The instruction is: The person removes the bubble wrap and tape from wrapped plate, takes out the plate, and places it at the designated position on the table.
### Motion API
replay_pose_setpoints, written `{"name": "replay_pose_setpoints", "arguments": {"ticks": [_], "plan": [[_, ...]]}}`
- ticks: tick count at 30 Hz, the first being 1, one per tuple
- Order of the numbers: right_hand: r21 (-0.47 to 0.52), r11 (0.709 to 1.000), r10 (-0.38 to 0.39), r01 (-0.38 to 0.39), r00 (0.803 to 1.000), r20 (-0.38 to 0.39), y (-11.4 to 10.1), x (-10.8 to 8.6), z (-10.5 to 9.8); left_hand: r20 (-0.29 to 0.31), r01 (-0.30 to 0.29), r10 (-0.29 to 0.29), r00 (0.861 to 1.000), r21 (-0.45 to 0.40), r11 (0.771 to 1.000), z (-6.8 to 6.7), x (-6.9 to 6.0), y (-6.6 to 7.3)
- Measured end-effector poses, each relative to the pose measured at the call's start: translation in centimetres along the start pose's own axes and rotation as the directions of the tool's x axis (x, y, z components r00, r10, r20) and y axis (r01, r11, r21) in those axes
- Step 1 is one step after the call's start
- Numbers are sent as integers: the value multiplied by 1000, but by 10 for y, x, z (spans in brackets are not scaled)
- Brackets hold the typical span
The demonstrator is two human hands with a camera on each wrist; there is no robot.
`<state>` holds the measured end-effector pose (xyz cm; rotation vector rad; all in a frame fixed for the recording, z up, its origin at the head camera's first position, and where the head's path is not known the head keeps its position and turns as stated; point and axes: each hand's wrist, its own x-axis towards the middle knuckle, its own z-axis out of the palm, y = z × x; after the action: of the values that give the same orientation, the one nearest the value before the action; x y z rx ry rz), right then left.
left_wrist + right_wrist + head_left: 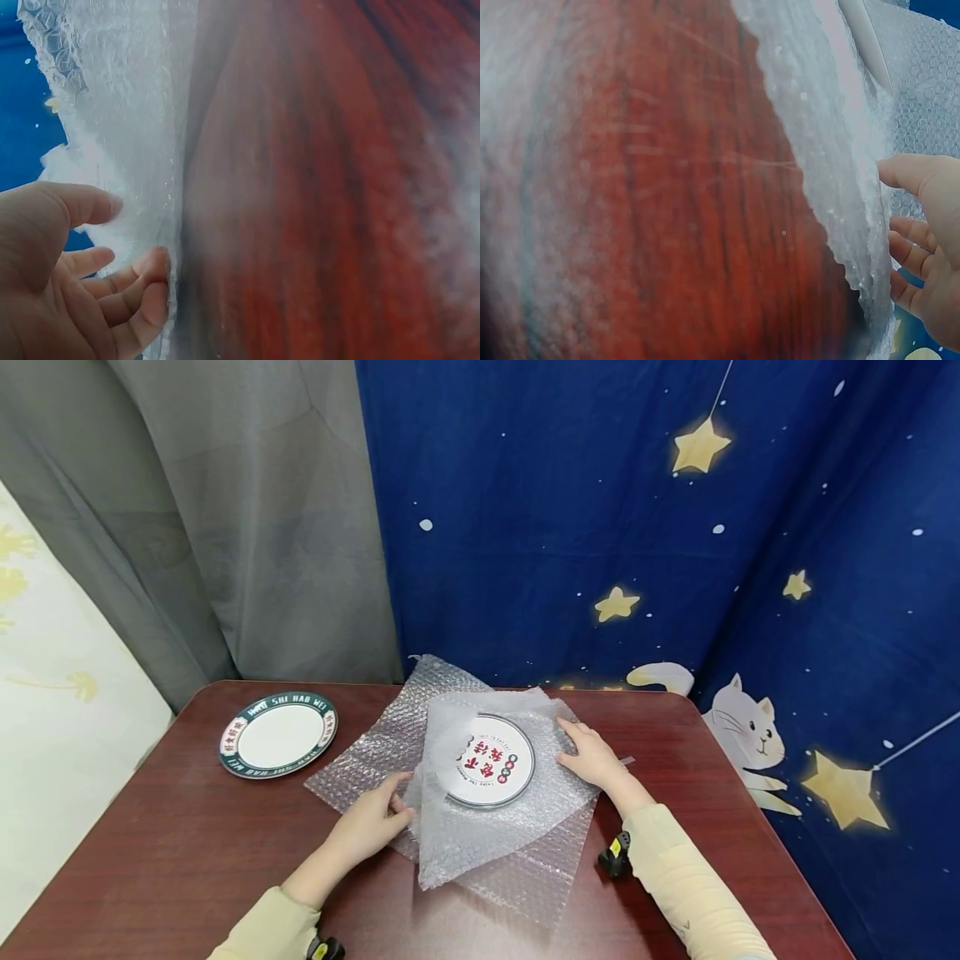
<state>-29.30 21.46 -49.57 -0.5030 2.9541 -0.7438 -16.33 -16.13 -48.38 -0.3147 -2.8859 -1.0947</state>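
Observation:
A round white plate with red characters and a dark rim lies on a translucent white wrapping sheet. One flap of the sheet covers the plate's left side. Under it is a larger piece of bubble wrap, turned at an angle. My left hand is at the sheet's left edge, thumb and fingers apart; in the left wrist view the fingers bend loosely beside the wrap. On the opposite side, my right hand rests at the sheet's right edge with fingers spread, its thumb against the wrap in the right wrist view.
To the left, a second plate with a green lettered rim lies on the reddish-brown wooden table. Grey curtain and blue star-patterned curtain hang behind the table's far edge.

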Motion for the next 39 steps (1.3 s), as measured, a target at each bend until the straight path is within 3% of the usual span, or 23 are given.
{"name": "replay_pose_setpoints", "arguments": {"ticks": [9,18,24,33,39], "plan": [[14,1000,-1,1,1000,5,4,4,1,-80,13,-12,997,6,1000,-3,-2,-8],[15,1000,-10,10,1000,-1,4,6,-1,-100,102,-103,990,-18,995,-8,-6,-14],[23,1000,6,-6,1000,10,6,9,0,-129,112,-115,985,-32,993,-12,-7,-19],[9,1000,27,-27,999,47,6,13,-2,-197,18,-10,980,39,999,-15,-10,-22],[-2,1000,16,-16,999,42,9,14,1,-195,-58,79,978,109,992,-17,-9,-23]]}}
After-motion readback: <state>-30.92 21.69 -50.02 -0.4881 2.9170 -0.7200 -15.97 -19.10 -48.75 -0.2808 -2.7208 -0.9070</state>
